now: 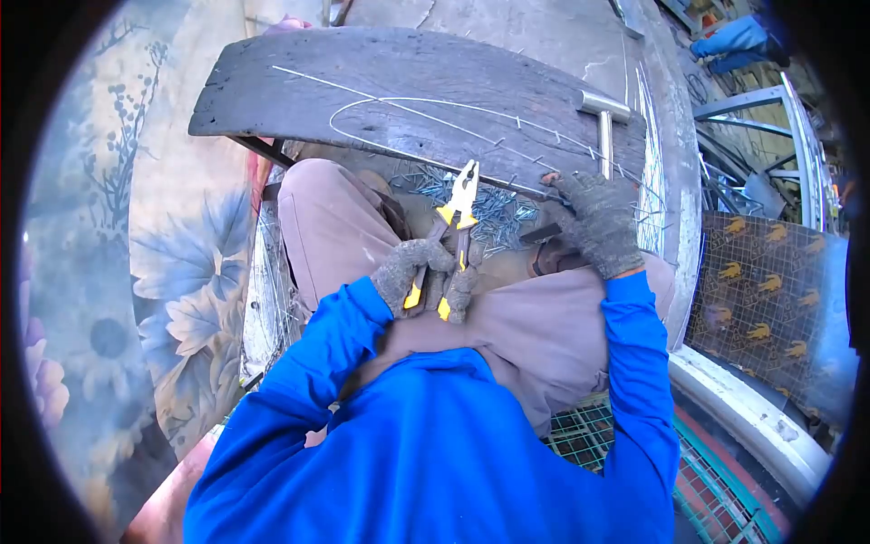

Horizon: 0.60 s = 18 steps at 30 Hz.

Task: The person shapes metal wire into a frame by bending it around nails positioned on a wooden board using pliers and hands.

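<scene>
A long, dark, weathered wooden board (pixel 417 72) lies beyond the fingers (pixel 460 290), where wire-handling seems in hand. The next move likely calls for steadying the thin, silvery wire (pixel 378 99), looped across it with short crosspieces (pixel 498 142). The grey-gloved right hand (pixel 600 219) curls at the near edge, hold unclear; the grey-gloved left hand (pixel 415 272) clasps yellow-handled steel pliers (pixel 463 198), handles spread.

Left hand (pixel 421 276) grips pliers (pixel 463 198) by yellow-and-black handles, right hand (pixel 598 222) at near edge of tabletop (pixel 245 91), looped wire (pixel 381 99) and T-shaped metal tool (pixel 605 136) on top, loose metal pieces (pixel 500 216) below.
</scene>
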Available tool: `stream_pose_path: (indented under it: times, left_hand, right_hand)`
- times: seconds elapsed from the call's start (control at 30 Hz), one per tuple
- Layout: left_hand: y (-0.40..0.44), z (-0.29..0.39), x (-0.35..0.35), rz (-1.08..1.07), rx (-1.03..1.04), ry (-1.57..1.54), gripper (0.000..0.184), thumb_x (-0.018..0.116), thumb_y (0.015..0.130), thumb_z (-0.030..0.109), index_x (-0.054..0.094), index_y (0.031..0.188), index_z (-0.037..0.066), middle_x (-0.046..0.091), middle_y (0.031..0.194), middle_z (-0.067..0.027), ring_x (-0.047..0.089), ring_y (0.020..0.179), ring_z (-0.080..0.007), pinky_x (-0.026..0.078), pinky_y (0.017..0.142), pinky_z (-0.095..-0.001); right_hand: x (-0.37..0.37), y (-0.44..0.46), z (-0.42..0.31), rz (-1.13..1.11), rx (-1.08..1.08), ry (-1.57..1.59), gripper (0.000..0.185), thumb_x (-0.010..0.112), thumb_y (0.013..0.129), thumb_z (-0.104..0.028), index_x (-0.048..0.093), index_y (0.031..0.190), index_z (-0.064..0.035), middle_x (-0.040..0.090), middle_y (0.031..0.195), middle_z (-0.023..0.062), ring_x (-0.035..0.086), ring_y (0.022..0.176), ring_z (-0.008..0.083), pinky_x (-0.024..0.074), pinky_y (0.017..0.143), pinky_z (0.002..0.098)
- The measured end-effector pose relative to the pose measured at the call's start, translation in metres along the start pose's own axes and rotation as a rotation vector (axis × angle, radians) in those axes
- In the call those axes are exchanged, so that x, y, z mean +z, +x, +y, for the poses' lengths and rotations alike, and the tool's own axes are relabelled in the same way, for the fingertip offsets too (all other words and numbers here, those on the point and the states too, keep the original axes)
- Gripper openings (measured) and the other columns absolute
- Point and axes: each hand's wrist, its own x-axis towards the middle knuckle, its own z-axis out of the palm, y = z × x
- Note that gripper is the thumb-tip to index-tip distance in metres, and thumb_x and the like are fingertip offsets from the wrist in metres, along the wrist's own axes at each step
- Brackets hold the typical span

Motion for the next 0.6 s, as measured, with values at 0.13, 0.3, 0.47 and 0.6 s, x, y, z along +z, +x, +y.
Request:
stream_pose_path:
  times: [0.13, 0.3, 0.47, 0.6]
  left_hand:
    - [-0.001, -0.001, -0.003, 0.001, -0.022, -0.05, 0.039, 0.054, 0.079, 0.013, 0.055, 0.114, -0.004, 0.065, 0.085, -0.0205, 0.066, 0.069, -0.0326, 0.057, 0.071, -0.0462]
    - [-0.004, 0.002, -0.01, 0.0, -0.051, -0.06, 0.053, 0.053, 0.081, 0.013, 0.049, 0.13, -0.005, 0.066, 0.101, -0.0251, 0.068, 0.085, -0.0393, 0.056, 0.08, -0.0504]
    - [-0.004, 0.001, -0.007, -0.035, -0.121, -0.042, 0.063, 0.053, 0.084, 0.013, 0.041, 0.143, -0.004, 0.058, 0.129, -0.0308, 0.064, 0.107, -0.0492, 0.052, 0.089, -0.0589]
    - [-0.006, 0.002, -0.009, -0.007, -0.139, -0.028, 0.061, 0.052, 0.085, 0.012, 0.043, 0.143, 0.0, 0.05, 0.139, -0.0323, 0.059, 0.113, -0.0536, 0.05, 0.093, -0.0636]
  right_hand:
    - [0.016, -0.002, 0.006, 0.031, -0.018, -0.019, 0.032, 0.071, 0.088, -0.029, 0.07, 0.116, -0.0152, 0.072, 0.1, 0.0093, 0.068, 0.094, 0.0288, 0.0504, 0.083, 0.0408]
    - [0.024, -0.004, 0.006, -0.007, 0.098, 0.095, 0.029, 0.067, 0.091, -0.036, 0.071, 0.113, -0.0169, 0.072, 0.102, 0.0105, 0.068, 0.094, 0.0313, 0.0497, 0.086, 0.0442]
    - [0.016, -0.002, -0.002, 0.034, 0.013, -0.133, 0.026, 0.068, 0.089, -0.034, 0.072, 0.107, -0.0165, 0.071, 0.093, 0.0122, 0.067, 0.086, 0.0329, 0.05, 0.079, 0.0465]
    - [0.019, -0.002, -0.001, 0.149, -0.045, -0.127, 0.022, 0.071, 0.086, -0.028, 0.072, 0.105, -0.0157, 0.069, 0.086, 0.0112, 0.066, 0.081, 0.0317, 0.0487, 0.076, 0.0446]
